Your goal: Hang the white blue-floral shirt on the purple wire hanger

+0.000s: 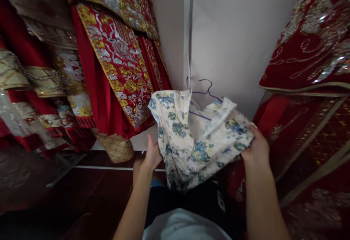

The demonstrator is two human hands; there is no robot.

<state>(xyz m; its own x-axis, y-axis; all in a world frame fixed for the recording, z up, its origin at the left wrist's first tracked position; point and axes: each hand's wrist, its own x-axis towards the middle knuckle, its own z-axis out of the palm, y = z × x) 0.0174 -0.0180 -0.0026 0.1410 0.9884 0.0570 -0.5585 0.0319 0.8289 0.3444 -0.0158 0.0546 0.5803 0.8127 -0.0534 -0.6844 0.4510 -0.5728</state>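
A white garment with blue and green flowers [202, 148] hangs in front of me on a purple hanger [209, 90], whose hook rises above the neckline and touches no rail. My right hand [255, 145] grips the garment's right edge, the thumb near the sleeve. At the garment's left side is my left hand [152, 154], its thumb pointing up; its other fingers are hidden behind the cloth, so their grip does not show. The lower part of the garment bunches above my lap.
Red robes with gold and silver embroidery [120, 57] hang at the left. More red beaded garments [308, 50] hang at the right. Behind stands a pale wall [232, 32] with a thin vertical cable [188, 43]. The floor [95, 185] is dark red.
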